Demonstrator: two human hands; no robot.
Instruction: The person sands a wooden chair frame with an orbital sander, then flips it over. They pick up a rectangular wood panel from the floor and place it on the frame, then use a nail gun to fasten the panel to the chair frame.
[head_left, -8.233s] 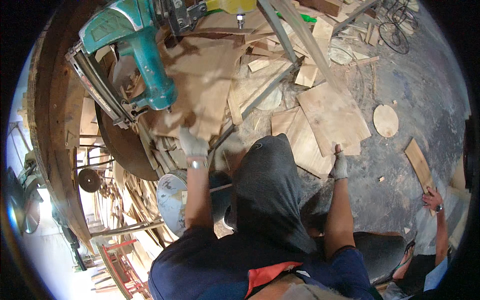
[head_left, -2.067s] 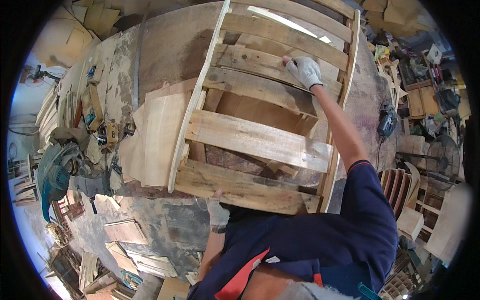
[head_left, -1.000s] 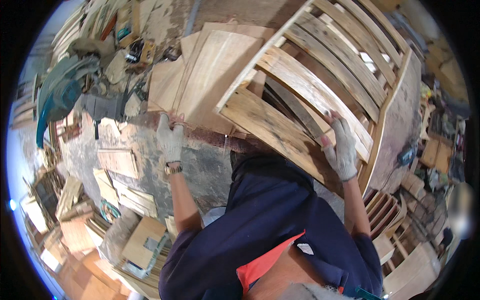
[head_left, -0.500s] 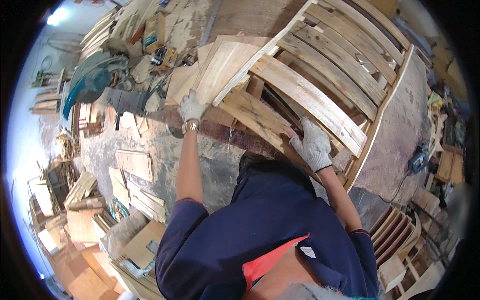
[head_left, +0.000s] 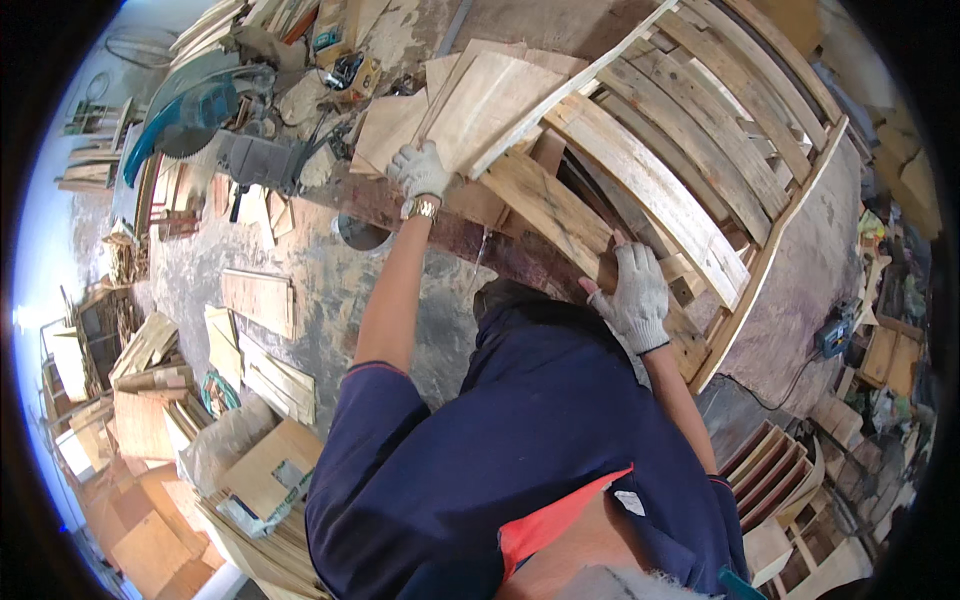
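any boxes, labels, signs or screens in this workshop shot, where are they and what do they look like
Cardboard box: lower left on a stack of thin boards, flat, brown, with a pale strip along one edge.
Small carton: on the bench top left, beyond the left hand, yellowish and dark.
Clothing tag: on the dark blue shirt, small white rectangle, below the right hand.
No signs or screens show.

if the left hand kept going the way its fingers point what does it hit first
The left hand points up toward the loose boards leaning by the slatted frame. It seems already at their lower edge, so those boards come first, though depth is hard to judge.
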